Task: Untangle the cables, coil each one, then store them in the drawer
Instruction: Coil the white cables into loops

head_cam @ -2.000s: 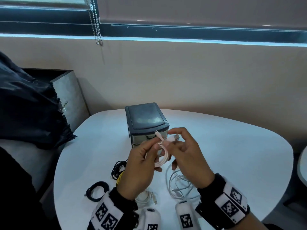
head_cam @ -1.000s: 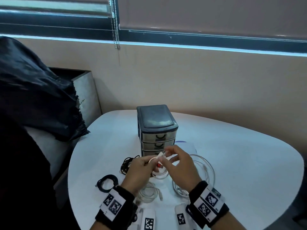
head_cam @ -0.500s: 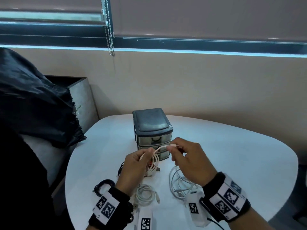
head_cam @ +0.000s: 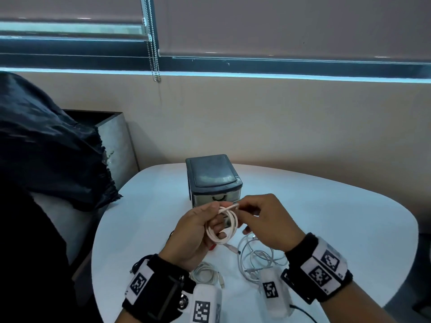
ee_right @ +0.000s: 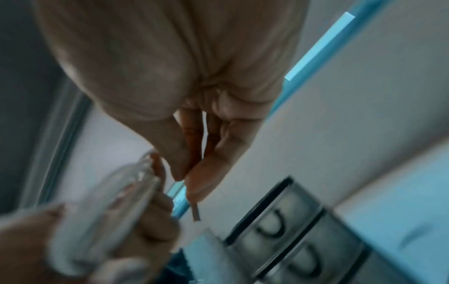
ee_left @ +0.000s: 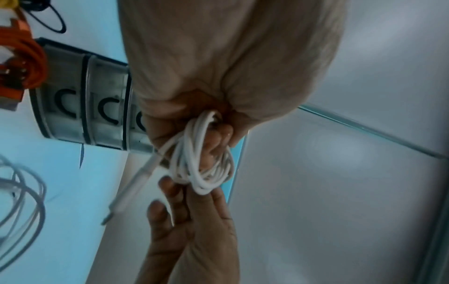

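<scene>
Since half a second ago we've brought our hands closer together at frame centre: left hand (head_cam: 193,231) grips the coil (head_cam: 222,226), right hand (head_cam: 268,220) pinches its end. Coiling step; next, tuck the end, then open the drawers (head_cam: 213,180).

On the table (head_cam: 326,217), the drawer unit (head_cam: 213,180) stands at 12 o'clock. 2 loose cable bundles lie near the front edge: 1 (head_cam: 206,273) at 7 o'clock, 1 (head_cam: 256,257) at 5 o'clock.
</scene>
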`<state>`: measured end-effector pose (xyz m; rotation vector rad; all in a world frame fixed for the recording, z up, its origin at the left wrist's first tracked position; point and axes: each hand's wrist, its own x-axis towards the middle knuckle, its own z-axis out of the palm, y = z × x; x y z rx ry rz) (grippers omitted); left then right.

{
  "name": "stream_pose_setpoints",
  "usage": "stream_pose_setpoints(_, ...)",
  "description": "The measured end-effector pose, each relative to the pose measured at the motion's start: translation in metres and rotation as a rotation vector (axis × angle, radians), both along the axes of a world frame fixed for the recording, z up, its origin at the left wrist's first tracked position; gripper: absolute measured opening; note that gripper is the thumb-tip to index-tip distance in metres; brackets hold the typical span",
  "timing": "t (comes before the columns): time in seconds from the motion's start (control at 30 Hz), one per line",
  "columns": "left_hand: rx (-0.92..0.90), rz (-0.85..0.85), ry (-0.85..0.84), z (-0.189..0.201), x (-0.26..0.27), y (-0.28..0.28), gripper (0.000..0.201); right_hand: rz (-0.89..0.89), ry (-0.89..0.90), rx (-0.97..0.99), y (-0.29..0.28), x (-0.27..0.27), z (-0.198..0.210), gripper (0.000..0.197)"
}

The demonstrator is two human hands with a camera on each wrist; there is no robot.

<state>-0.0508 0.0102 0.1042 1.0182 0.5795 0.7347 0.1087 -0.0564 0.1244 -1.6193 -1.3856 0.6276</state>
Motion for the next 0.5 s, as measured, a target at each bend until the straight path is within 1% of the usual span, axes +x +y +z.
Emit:
stream_pose_setpoints(0.07,0.037,0.02,0.004,0.003,-0.001,-0.001,0.038,0.011,0.311,-0.039,-0.001,-0.007,0.004,0.008)
stream_pose_setpoints(0.1,0.052,0.044,-0.001,0.005,-0.002,-0.002,0.037,0.033,0.421,-0.063,-0.001,-0.009,0.004,0.009)
stream_pose_setpoints(0.17,0.102,0.088,0.006,0.008,-0.001,-0.003,0.036,0.086,0.586,-0.099,-0.003,-0.013,0.005,0.012)
stream_pose_setpoints(0.3,0.206,0.202,-0.03,0.008,0.005,-0.008,0.033,0.146,0.874,-0.124,-0.005,-0.027,0.001,0.026)
stream_pose_setpoints(0.37,0.318,0.269,-0.01,0.009,0.009,-0.012,0.033,0.142,1.0,-0.111,-0.004,-0.032,-0.001,0.027)
stream_pose_setpoints(0.43,0.44,0.307,0.019,0.007,0.011,-0.016,0.032,0.103,1.064,-0.074,-0.002,-0.034,0.001,0.024)
stream_pose_setpoints(0.5,0.519,0.334,0.032,0.005,0.013,-0.019,0.031,0.056,1.099,-0.041,-0.001,-0.036,0.005,0.025)
